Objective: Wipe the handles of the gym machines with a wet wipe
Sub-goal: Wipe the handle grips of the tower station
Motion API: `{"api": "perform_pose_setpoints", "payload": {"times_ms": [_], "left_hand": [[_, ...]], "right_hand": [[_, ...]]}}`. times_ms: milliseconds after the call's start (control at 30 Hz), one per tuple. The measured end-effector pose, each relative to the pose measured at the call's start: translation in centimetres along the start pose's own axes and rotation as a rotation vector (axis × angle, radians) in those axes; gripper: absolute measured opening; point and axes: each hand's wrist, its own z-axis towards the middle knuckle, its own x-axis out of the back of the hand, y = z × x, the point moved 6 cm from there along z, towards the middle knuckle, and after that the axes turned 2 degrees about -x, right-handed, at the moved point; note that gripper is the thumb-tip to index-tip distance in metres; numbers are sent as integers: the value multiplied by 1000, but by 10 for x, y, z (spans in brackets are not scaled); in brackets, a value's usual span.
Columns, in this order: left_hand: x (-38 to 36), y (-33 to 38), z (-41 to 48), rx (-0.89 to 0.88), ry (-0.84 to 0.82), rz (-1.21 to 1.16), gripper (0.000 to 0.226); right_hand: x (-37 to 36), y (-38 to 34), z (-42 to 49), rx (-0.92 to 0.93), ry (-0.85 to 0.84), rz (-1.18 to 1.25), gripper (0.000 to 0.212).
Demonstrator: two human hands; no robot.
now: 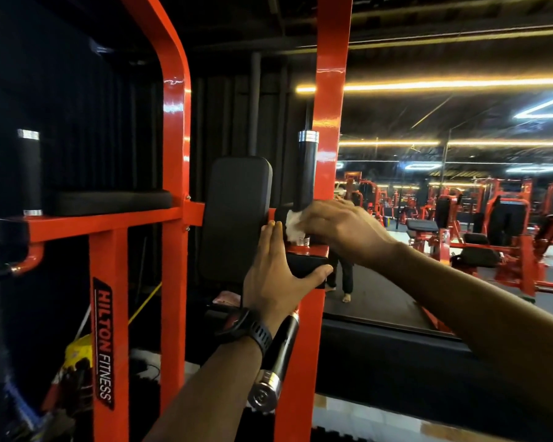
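Tall orange steel machine frame (173, 154), "HILTON FITNESS" on one post. Mirror wall (460, 122) to the right shows rows of orange machines. Black padded backrest (237, 215) sits centre, with a black padded armrest (112, 202) to its left.

Three black handles with chrome collars:
- left upright handle (29, 173)
- right upright handle (305, 173)
- lower angled handle (276, 355), behind the left wrist

Left hand (275, 272) is flat, fingers straight up against the right armrest's black end block (307, 266), thumb spread under it, gripping nothing. Right hand (339, 228) presses the white wet wipe (292, 226) against the base of the right upright handle. Fingers look curled round wipe and handle, though they are partly hidden. Black wristwatch (246, 327) on the left wrist.
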Motion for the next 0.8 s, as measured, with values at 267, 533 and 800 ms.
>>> {"api": "perform_pose_setpoints", "payload": {"times_ms": [267,533,800], "left_hand": [[2,1,0,2,4,8,120],[2,3,0,-4,1,23,118],[3,5,-1,-3,10,23,117]], "right_hand": [[9,21,3,-381,276,165,24],[-7,27,-4,-543,281,263,22],[-8,8,-1,-157,98,209,21]]}}
